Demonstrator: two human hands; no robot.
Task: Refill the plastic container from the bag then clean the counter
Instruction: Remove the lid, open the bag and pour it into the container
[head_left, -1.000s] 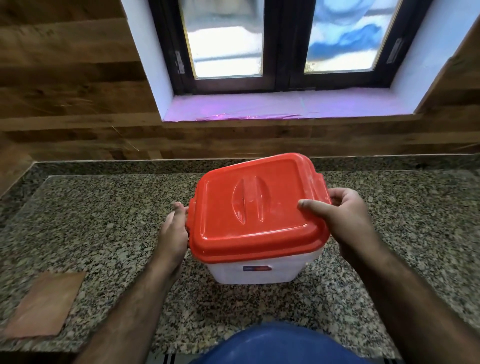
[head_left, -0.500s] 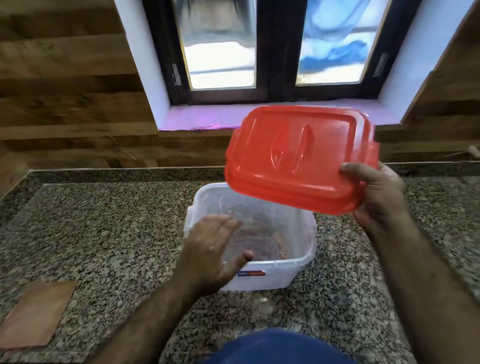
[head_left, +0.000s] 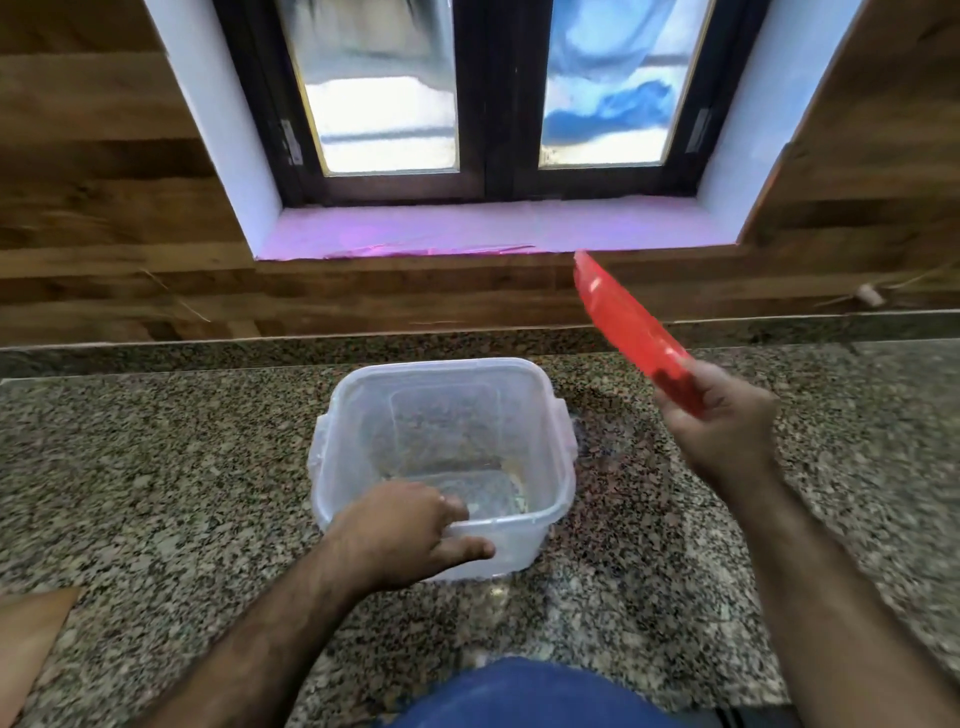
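A clear square plastic container (head_left: 550, 447) stands uncovered on the speckled granite counter (head_left: 156, 467), with only a little residue on its bottom. My left hand (head_left: 410, 535) grips its near rim, fingers inside and thumb outside. To the right and above the counter, my right hand (head_left: 722, 421) holds the red lid (head_left: 628, 327) by its near edge. The lid is tilted steeply, seen almost edge-on. No bag is in view.
A wood-panelled wall and a dark-framed window with a pink sill (head_left: 467, 228) rise behind the counter. A brown tile patch (head_left: 26, 639) lies at the counter's near left corner. A small pale object (head_left: 870, 295) sits at the far right against the wall.
The red lid came off the container, went up and to the right, and tipped on edge. My left hand left the container's side and took hold of its near rim.
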